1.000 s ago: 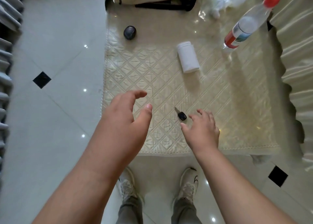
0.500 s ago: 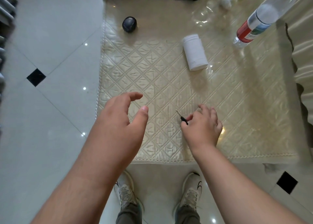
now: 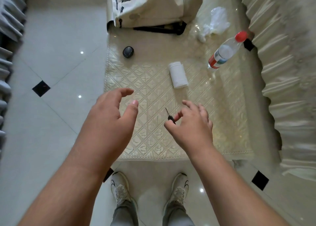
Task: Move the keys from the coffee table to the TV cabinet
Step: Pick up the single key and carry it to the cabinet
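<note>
Floor: glossy pale tiles [image 3: 56,37] with black diamond insets [image 3: 41,88].
Furniture: coffee table [image 3: 150,82] centre; cream ruffled fabric [image 3: 282,71] right.

This is a living room in a home. The floor [image 3: 56,37] is of glossy white tiles with small black diamond insets [image 3: 41,88]. A low worktop [image 3: 222,123] stands in the middle, covered by a cream quilted cloth under a clear plastic sheet. Beside it on the right is what looks like seating under a shiny cream ruffled cover [image 3: 282,71], and at the left edge there is grey pleated fabric [image 3: 10,20]. On the worktop are ordinary household things: a printed cloth bag [image 3: 153,3], a water bottle [image 3: 224,53] with a red cap, a crumpled plastic bag [image 3: 217,20], a white roll [image 3: 177,75] and 1 small dark round object [image 3: 128,51].
</note>
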Demonstrator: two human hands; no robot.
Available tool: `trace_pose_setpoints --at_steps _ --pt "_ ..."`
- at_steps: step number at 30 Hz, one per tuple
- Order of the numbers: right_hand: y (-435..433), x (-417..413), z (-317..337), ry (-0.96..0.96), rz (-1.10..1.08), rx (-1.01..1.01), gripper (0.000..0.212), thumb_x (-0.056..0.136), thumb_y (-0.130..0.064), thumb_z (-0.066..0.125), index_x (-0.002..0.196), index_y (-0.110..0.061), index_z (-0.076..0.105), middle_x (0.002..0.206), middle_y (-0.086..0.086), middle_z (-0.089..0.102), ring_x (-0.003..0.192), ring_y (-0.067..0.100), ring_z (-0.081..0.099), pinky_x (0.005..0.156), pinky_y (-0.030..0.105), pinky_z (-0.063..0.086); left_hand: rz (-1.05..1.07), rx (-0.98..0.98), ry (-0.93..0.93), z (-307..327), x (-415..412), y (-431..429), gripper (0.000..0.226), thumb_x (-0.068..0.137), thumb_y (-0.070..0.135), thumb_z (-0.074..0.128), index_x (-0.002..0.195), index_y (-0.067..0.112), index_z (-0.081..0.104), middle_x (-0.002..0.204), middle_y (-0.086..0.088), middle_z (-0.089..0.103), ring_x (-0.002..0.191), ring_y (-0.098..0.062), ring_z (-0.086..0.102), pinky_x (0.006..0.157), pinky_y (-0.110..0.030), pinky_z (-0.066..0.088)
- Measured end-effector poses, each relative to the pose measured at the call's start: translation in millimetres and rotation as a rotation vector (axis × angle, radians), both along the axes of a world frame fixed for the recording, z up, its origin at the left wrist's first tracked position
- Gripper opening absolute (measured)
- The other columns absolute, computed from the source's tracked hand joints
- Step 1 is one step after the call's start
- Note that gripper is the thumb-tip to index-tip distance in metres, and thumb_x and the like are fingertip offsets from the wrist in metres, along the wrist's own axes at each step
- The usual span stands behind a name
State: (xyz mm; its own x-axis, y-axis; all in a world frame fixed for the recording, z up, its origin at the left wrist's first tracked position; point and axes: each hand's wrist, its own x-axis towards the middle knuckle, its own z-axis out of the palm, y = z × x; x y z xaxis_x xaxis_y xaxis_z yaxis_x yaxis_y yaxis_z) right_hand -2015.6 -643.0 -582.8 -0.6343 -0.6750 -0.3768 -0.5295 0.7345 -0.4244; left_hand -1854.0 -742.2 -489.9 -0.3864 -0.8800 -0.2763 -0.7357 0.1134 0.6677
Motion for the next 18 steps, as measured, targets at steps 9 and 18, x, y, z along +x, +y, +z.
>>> trace_pose_setpoints --at_steps 9,18 --pt "13.3 -17.0 209.8 0.145 0.039 -0.251 0.012 0.077 -0.047 0.059 0.082 -0.036 0.059 0.151 -0.022 0.036 0.146 0.017 0.013 0.11 0.045 0.022 -0.089 -0.153 0.092 168.0 -5.3 21.5 0.038 0.094 0.051 0.045 0.131 0.044 0.049 0.12 0.029 0.042 0.123 0.001 0.042 0.091 -0.028 0.038" --pt "62.3 -18.3 385.2 0.199 -0.047 -0.527 0.005 0.073 -0.041 0.067 0.076 -0.038 0.063 0.142 -0.017 0.05 0.14 0.02 0.029 0.109 0.046 0.03 -0.171 -0.258 0.134 312.0 2.4 73.8 0.039 0.094 0.05 0.048 0.132 0.044 0.047 0.122 0.027 0.039 0.113 0.006 0.039 0.088 -0.027 0.037"
